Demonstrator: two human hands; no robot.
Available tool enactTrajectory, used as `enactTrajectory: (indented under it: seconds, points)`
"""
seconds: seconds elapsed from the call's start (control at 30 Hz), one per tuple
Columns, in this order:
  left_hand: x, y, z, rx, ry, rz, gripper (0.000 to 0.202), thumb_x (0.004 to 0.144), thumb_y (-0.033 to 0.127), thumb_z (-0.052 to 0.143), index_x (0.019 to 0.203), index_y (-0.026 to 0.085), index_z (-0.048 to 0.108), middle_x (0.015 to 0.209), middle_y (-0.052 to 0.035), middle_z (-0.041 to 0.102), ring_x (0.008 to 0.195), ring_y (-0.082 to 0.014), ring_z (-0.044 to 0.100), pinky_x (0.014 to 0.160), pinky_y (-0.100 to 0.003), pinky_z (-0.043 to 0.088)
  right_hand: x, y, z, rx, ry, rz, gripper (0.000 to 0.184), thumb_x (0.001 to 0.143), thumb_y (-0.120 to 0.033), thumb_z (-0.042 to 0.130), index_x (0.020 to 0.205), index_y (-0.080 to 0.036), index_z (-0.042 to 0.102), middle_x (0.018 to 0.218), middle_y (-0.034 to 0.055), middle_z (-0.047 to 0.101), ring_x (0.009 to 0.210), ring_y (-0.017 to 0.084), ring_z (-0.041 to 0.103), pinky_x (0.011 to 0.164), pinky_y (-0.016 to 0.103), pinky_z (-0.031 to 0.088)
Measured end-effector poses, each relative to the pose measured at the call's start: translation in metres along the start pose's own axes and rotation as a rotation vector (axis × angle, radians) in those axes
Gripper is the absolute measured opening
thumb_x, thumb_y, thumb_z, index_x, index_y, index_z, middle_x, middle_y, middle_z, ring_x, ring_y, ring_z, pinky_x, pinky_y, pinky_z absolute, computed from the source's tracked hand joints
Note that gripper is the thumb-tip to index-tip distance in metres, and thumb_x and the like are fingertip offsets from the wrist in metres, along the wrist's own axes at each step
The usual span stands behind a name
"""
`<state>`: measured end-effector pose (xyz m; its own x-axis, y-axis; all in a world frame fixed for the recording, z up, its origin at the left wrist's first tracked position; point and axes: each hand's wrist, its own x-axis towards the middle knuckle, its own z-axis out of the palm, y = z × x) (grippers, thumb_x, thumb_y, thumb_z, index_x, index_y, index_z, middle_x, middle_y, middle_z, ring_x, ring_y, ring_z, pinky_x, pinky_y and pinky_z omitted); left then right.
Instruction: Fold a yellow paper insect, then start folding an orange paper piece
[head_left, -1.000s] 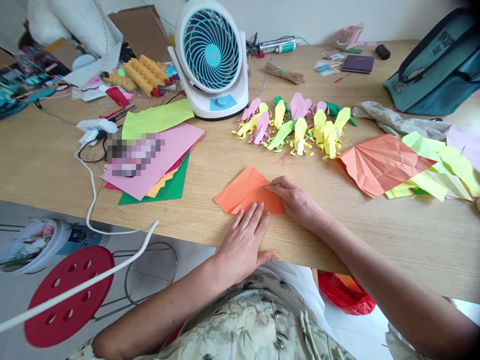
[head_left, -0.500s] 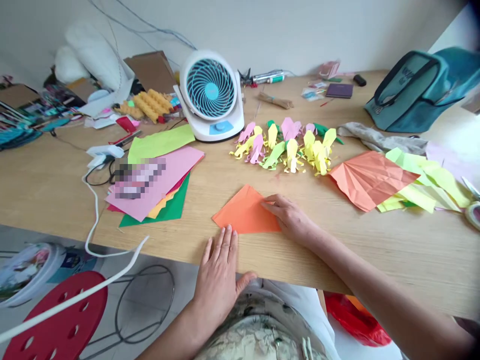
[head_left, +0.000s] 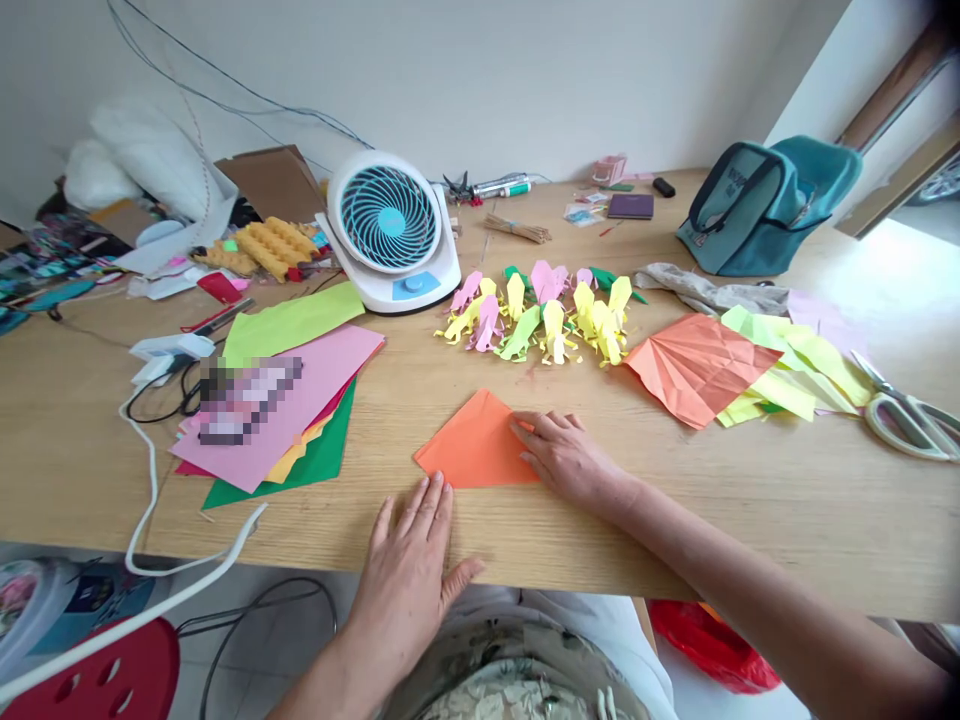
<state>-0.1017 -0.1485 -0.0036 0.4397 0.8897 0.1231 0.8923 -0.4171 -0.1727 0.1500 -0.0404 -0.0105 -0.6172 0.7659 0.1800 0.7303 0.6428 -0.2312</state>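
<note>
A folded sheet of orange paper (head_left: 476, 450) lies on the table in front of me, its peak pointing away. My left hand (head_left: 411, 545) rests flat with fingers stretched out, the fingertips touching the paper's near edge at the left. My right hand (head_left: 566, 460) lies over the paper's right side, fingers extended and pressing down on it; part of that side is hidden beneath the hand. Beyond the paper stands a cluster of cut paper flowers (head_left: 551, 315) in yellow, pink and green.
Coloured paper sheets (head_left: 315, 365) are piled at the left, beside a white cable (head_left: 150, 500). A fan (head_left: 390, 230) stands behind. To the right are a creased orange sheet (head_left: 697, 365), green and yellow papers (head_left: 802, 375), scissors (head_left: 907, 415) and a teal bag (head_left: 750, 215).
My view has shifted, bringing the scissors fully into sight at the right. Both hands stay at the orange paper, with the right hand lying slightly flatter on its side.
</note>
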Motion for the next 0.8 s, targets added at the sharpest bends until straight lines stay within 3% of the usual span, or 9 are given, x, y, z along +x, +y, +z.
enactTrajectory:
  seconds: [0.1,0.2,0.3,0.4,0.47,0.63,0.8]
  points:
    - [0.013,-0.019,-0.004,-0.106,-0.049,-0.018,0.066,0.098,0.057,0.029,0.139,0.011,0.053,0.146,-0.0142,0.051,0.134,-0.0329,0.049,0.106,-0.054,0.04,-0.006,0.01,-0.007,-0.066,-0.018,0.049,0.041,0.099,-0.026,0.041,0.138,-0.014,0.051,0.142,0.0162,0.051,0.111,0.027,0.052,0.09,0.042,0.037]
    - [0.045,-0.043,-0.006,-0.254,-0.068,-0.057,0.059,0.099,0.052,0.032,0.133,0.012,0.059,0.141,-0.0145,0.056,0.132,-0.031,0.051,0.108,-0.05,0.04,-0.011,0.021,-0.013,-0.099,-0.027,0.08,0.042,0.099,-0.028,0.04,0.138,-0.013,0.05,0.143,0.0162,0.05,0.11,0.027,0.052,0.09,0.042,0.036]
    - [0.099,-0.071,-0.005,-0.434,-0.013,-0.167,0.048,0.096,0.048,0.044,0.124,0.015,0.065,0.131,-0.0129,0.064,0.121,-0.0283,0.06,0.104,-0.043,0.045,-0.014,0.029,-0.016,-0.114,-0.021,0.108,0.042,0.099,-0.027,0.04,0.138,-0.014,0.05,0.143,0.0156,0.05,0.108,0.027,0.052,0.088,0.041,0.036]
    - [0.165,-0.103,0.003,-0.53,0.147,-0.315,0.033,0.09,0.038,0.056,0.114,0.019,0.069,0.119,-0.0084,0.071,0.111,-0.0256,0.065,0.1,-0.038,0.047,-0.017,0.03,-0.016,-0.123,-0.001,0.137,0.041,0.099,-0.027,0.039,0.136,-0.014,0.051,0.144,0.0151,0.049,0.107,0.027,0.052,0.088,0.041,0.036]
    - [0.207,-0.127,0.013,-0.521,0.252,-0.414,0.034,0.087,0.034,0.059,0.116,0.019,0.068,0.118,-0.0088,0.071,0.11,-0.0262,0.064,0.099,-0.038,0.046,-0.018,0.028,-0.016,-0.137,0.005,0.158,0.041,0.1,-0.028,0.038,0.136,-0.013,0.052,0.145,0.0149,0.048,0.107,0.027,0.052,0.089,0.041,0.036]
    - [0.282,-0.176,0.036,-0.414,0.36,-0.639,0.047,0.082,0.039,0.065,0.121,0.014,0.063,0.126,-0.016,0.063,0.12,-0.0341,0.052,0.104,-0.047,0.036,-0.019,0.023,-0.015,-0.16,-0.015,0.234,0.042,0.1,-0.029,0.04,0.136,-0.012,0.052,0.143,0.0155,0.05,0.104,0.027,0.052,0.087,0.041,0.037]
    - [0.325,-0.19,0.048,-0.456,0.369,-0.834,0.058,0.073,0.05,0.075,0.119,0.016,0.062,0.132,-0.0163,0.055,0.126,-0.0407,0.039,0.1,-0.057,0.032,-0.018,0.022,-0.012,-0.126,-0.009,0.269,0.045,0.099,-0.028,0.041,0.139,-0.008,0.049,0.145,0.0164,0.049,0.102,0.028,0.05,0.087,0.042,0.039]
